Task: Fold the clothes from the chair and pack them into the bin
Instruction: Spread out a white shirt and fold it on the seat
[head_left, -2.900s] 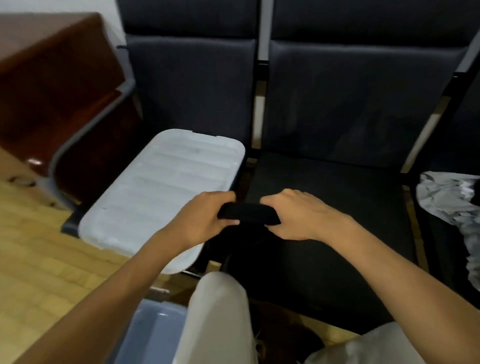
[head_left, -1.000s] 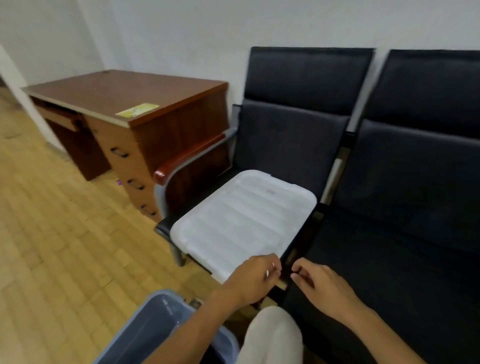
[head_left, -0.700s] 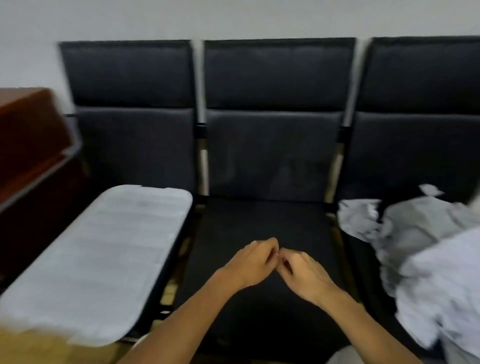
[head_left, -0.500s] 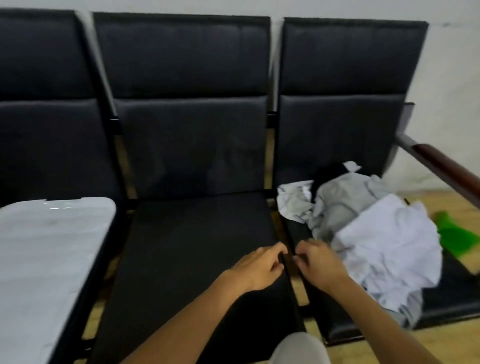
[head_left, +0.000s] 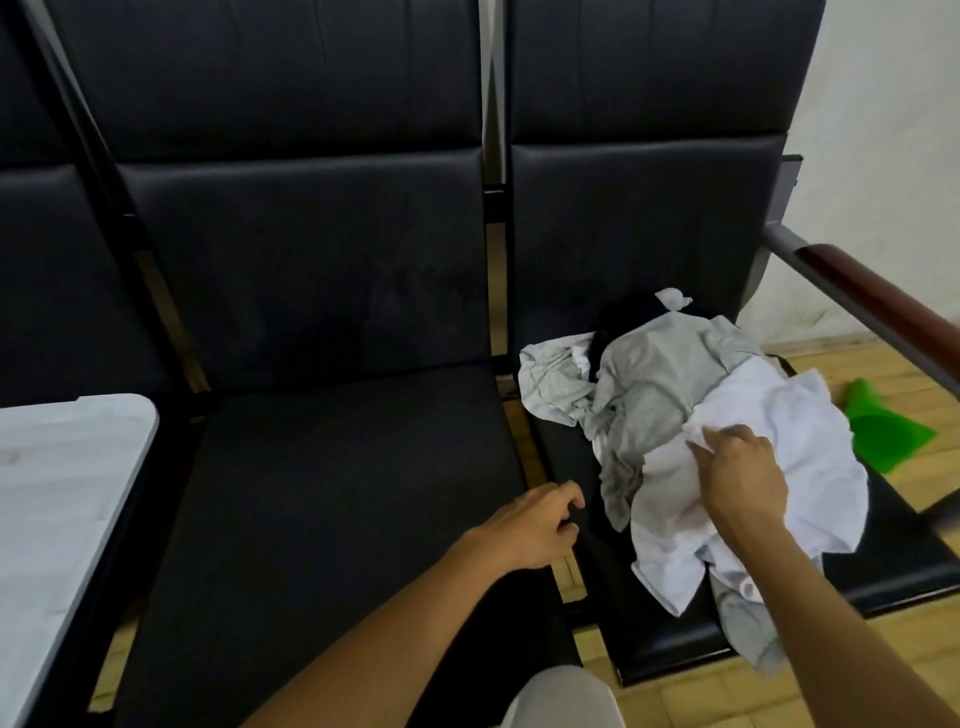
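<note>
right hand (head_left: 740, 475) pinching white shirt (head_left: 779, 415) | left hand (head_left: 535, 525) loose, empty | I'd say floppy, grab shoulders

**No readable text in view**

Nothing here carries lettering, a number, a brand mark or a sign that can be made out — not the black chairs (head_left: 322, 291), not the heap of clothes (head_left: 691, 415) on the right-hand seat, not the white lid (head_left: 57, 483) at the left edge, not the green thing (head_left: 883, 436) on the floor — all of them show plain surfaces only
</note>
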